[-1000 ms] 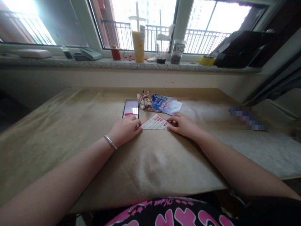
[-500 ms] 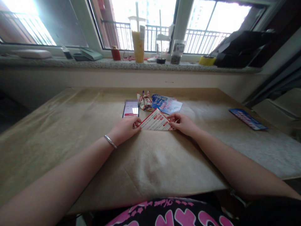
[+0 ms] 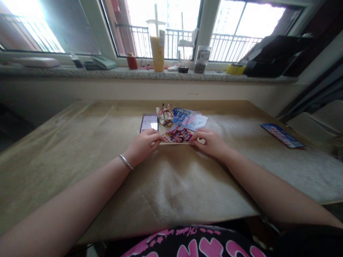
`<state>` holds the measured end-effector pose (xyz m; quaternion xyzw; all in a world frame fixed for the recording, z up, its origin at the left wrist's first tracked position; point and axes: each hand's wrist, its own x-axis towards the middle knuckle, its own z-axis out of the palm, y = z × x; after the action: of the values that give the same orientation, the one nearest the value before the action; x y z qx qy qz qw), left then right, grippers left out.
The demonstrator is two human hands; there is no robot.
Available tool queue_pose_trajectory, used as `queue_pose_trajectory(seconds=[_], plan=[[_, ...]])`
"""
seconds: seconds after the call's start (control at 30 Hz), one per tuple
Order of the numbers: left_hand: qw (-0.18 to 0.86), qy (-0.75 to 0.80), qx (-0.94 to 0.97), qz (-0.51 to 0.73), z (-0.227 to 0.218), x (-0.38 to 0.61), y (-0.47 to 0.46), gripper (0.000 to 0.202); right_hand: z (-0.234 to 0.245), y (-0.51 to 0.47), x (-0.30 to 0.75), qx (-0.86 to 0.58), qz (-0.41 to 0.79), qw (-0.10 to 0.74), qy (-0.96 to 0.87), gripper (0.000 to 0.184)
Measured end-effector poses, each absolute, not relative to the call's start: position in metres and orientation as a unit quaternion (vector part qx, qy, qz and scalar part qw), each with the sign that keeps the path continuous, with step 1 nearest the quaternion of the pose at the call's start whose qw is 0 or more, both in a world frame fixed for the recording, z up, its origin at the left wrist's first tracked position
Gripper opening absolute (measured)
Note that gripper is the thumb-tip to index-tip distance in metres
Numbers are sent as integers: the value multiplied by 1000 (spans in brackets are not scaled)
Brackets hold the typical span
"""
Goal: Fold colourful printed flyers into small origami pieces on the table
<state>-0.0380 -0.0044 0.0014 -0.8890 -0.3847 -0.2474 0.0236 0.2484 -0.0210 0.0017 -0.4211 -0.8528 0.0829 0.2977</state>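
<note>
A folded leaflet with a colourful printed side up lies on the brown paper-covered table. My left hand, a silver bangle on its wrist, pinches the leaflet's left end with curled fingers. My right hand pinches its right end. Just behind my left hand lies a phone with a lit screen. Small folded paper shapes and blue leaflets lie behind the folded leaflet.
A blue leaflet lies at the table's right side. The stone windowsill behind carries a tall yellow drink cup, a red can, jars, a yellow item and a black bag.
The leaflet's white, red-labelled side was up a second ago; its far corner rose and the sheet was folded over, so the colourful side now faces up. Both hands stayed at its ends.
</note>
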Motion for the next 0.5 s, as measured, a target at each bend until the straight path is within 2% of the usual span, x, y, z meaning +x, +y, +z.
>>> queue_pose_trajectory(seconds=[0.3, 0.5], plan=[[76, -285, -924, -244, -1, -39, -1, 20, -3, -15, 252, -307, 69, 289, -904, 11], [92, -245, -942, -212, 3, -38, -5, 21, -4, -14, 252, -286, 84, 254, -920, 11]])
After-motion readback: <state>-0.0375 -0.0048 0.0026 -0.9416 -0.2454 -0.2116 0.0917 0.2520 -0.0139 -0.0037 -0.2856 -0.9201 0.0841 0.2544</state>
